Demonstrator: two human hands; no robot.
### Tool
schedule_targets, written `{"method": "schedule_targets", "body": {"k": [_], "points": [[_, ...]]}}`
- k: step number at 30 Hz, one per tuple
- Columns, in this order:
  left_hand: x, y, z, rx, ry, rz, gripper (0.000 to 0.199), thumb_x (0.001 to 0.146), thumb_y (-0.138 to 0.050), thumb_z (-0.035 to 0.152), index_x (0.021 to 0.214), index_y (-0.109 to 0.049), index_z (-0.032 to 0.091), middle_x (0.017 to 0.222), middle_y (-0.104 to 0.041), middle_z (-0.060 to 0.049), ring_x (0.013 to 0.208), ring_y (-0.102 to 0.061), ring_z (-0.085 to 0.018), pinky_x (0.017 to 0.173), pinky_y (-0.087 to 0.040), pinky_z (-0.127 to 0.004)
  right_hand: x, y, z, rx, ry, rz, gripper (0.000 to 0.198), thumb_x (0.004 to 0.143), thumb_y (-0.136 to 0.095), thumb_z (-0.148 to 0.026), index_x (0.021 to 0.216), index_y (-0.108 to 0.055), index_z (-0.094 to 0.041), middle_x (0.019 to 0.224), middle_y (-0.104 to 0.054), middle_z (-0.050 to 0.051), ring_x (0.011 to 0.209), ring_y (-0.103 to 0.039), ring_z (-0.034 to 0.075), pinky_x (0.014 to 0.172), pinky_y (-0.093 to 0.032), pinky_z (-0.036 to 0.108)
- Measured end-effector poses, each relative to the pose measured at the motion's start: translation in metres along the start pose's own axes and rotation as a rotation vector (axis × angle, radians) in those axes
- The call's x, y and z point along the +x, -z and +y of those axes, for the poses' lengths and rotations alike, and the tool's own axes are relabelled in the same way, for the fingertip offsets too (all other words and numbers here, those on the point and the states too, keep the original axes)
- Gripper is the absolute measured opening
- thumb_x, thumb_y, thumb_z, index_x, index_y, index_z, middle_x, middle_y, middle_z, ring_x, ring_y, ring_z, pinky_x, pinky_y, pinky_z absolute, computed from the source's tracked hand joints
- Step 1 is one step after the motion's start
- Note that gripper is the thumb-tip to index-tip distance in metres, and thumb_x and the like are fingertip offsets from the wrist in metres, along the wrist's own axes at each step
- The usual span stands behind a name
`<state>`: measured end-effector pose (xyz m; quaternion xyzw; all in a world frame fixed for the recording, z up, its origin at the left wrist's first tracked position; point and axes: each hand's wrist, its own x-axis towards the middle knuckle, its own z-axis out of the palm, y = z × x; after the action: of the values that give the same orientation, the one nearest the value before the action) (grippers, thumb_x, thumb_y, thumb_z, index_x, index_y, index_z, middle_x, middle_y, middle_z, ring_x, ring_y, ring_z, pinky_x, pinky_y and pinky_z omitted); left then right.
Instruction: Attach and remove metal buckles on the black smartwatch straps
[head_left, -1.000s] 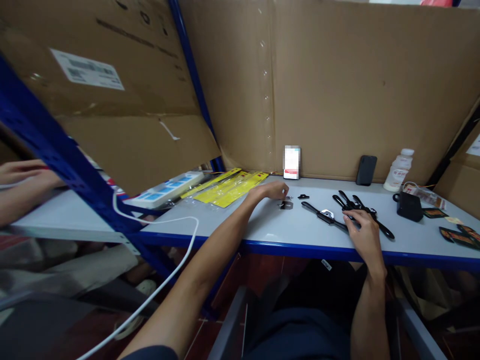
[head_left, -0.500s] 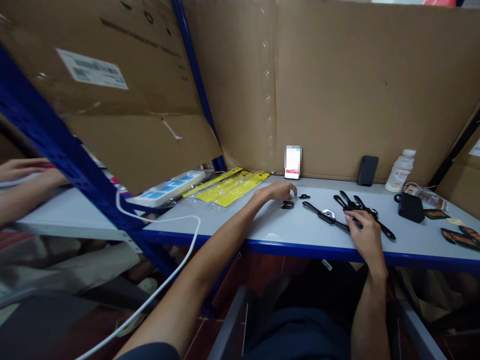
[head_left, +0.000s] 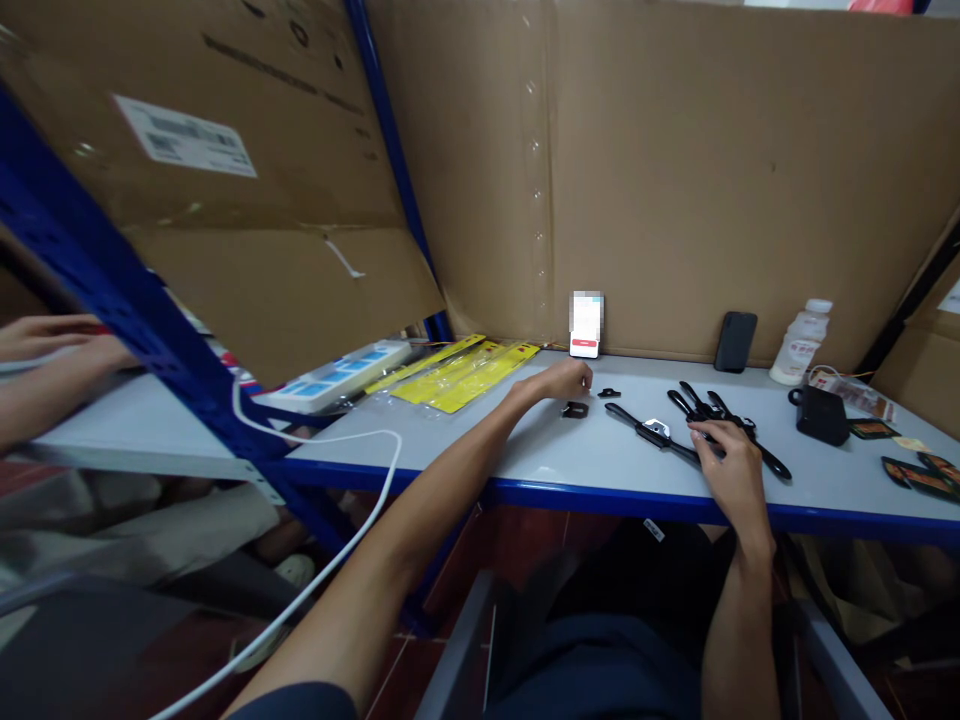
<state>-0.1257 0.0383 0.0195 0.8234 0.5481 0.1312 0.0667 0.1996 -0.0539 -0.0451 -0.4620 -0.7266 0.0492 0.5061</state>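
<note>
A black spokeshave [head_left: 657, 430] with a silvery blade part in its middle lies on the grey table. Its right end runs under my right hand [head_left: 727, 457], whose fingers and thumb close round that handle. More black spokeshaves [head_left: 709, 408] lie in a loose pile just behind and beside this hand. Farther left, my left hand [head_left: 566, 381] is low over the tabletop, fingers curled together; whatever they pinch is hidden. A small dark metal plate [head_left: 575, 410] lies just below it, and a small black clamp-like part [head_left: 609, 393] sits to its right.
Yellow-backed clear packages [head_left: 465, 380] and a white-and-blue power strip [head_left: 345, 376] lie left. A lit phone [head_left: 585, 325] leans on the cardboard wall [head_left: 675, 180]. Rightward are a dark phone [head_left: 735, 341], bottle [head_left: 801, 345] and black case [head_left: 821, 415]. Another person's hands [head_left: 52, 340] show far left.
My left hand's fingers have drawn closer together and shifted very slightly. My right hand and the spokeshaves look unmoved.
</note>
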Motion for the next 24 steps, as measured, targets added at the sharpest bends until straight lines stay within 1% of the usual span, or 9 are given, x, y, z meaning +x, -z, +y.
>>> {"method": "schedule_targets", "body": {"k": [3,6,8,9,11,14,17,20,24], "points": [[-0.002,0.002,0.010,-0.244,-0.057,0.075,0.014,0.076,-0.057,0.007,0.080,-0.070,0.011,0.072,-0.073,-0.006,0.067,-0.065,-0.015,0.066,-0.047,-0.025,0.000,0.000,0.000,-0.003,-0.004,-0.009,0.033,0.097,-0.053,-0.042,0.103,-0.080,-0.023,0.110,-0.074,0.012,0.105,-0.065,0.030,0.092,-0.053,0.047],[-0.006,-0.001,0.031,-0.496,-0.157,0.074,0.012,0.084,-0.054,0.008,0.086,-0.065,0.011,0.070,-0.072,-0.005,0.064,-0.065,-0.013,0.064,-0.048,-0.024,-0.001,-0.001,-0.001,-0.021,-0.008,-0.025,0.033,0.096,-0.054,-0.043,0.103,-0.080,-0.023,0.107,-0.074,0.011,0.104,-0.064,0.030,0.091,-0.053,0.046],[-0.008,-0.006,0.049,-0.567,-0.223,0.060,0.009,0.089,-0.055,0.012,0.089,-0.064,0.012,0.072,-0.073,-0.005,0.065,-0.065,-0.013,0.065,-0.048,-0.024,-0.002,-0.001,-0.002,-0.045,-0.012,-0.040,0.034,0.096,-0.055,-0.044,0.103,-0.080,-0.023,0.104,-0.074,0.011,0.103,-0.063,0.030,0.090,-0.053,0.046],[-0.009,-0.010,0.059,-0.564,-0.262,0.050,0.008,0.091,-0.057,0.014,0.090,-0.064,0.012,0.074,-0.074,-0.006,0.067,-0.065,-0.013,0.066,-0.048,-0.025,-0.002,-0.001,-0.003,-0.058,-0.011,-0.050,0.034,0.096,-0.055,-0.044,0.103,-0.080,-0.023,0.102,-0.074,0.010,0.102,-0.063,0.030,0.090,-0.052,0.046],[-0.010,-0.018,0.076,-0.507,-0.333,0.071,0.008,0.090,-0.061,0.015,0.089,-0.068,0.013,0.078,-0.074,-0.005,0.071,-0.065,-0.014,0.070,-0.048,-0.026,-0.002,-0.002,-0.004,-0.078,-0.010,-0.075,0.033,0.095,-0.055,-0.044,0.103,-0.080,-0.024,0.101,-0.074,0.010,0.100,-0.063,0.030,0.089,-0.052,0.046],[-0.010,-0.031,0.093,-0.416,-0.403,0.117,0.007,0.087,-0.066,0.014,0.087,-0.074,0.014,0.085,-0.074,-0.005,0.077,-0.063,-0.015,0.073,-0.047,-0.027,-0.003,-0.001,-0.006,-0.087,-0.015,-0.101,0.030,0.095,-0.056,-0.042,0.103,-0.079,-0.025,0.101,-0.073,0.009,0.097,-0.064,0.028,0.089,-0.052,0.044],[-0.009,-0.041,0.098,-0.369,-0.403,0.147,0.010,0.088,-0.066,0.013,0.087,-0.075,0.015,0.087,-0.074,-0.005,0.079,-0.063,-0.015,0.074,-0.046,-0.028,-0.003,-0.001,-0.007,-0.085,-0.025,-0.116,0.027,0.093,-0.058,-0.039,0.104,-0.079,-0.025,0.101,-0.073,0.008,0.096,-0.064,0.027,0.089,-0.052,0.042],[-0.008,-0.046,0.098,-0.338,-0.386,0.142,0.010,0.088,-0.065,0.013,0.087,-0.075,0.016,0.085,-0.074,-0.004,0.078,-0.063,-0.015,0.074,-0.045,-0.027,-0.004,-0.001,-0.009,-0.090,-0.032,-0.131,0.025,0.091,-0.061,-0.037,0.104,-0.079,-0.026,0.101,-0.073,0.007,0.096,-0.065,0.027,0.087,-0.052,0.041],[-0.007,-0.050,0.098,-0.324,-0.365,0.148,0.009,0.088,-0.065,0.014,0.087,-0.074,0.016,0.082,-0.072,-0.002,0.075,-0.062,-0.014,0.072,-0.045,-0.026,-0.004,-0.001,-0.010,-0.166,-0.022,-0.153,0.022,0.090,-0.064,-0.035,0.102,-0.080,-0.027,0.098,-0.073,0.006,0.099,-0.064,0.027,0.090,-0.050,0.041]]}}
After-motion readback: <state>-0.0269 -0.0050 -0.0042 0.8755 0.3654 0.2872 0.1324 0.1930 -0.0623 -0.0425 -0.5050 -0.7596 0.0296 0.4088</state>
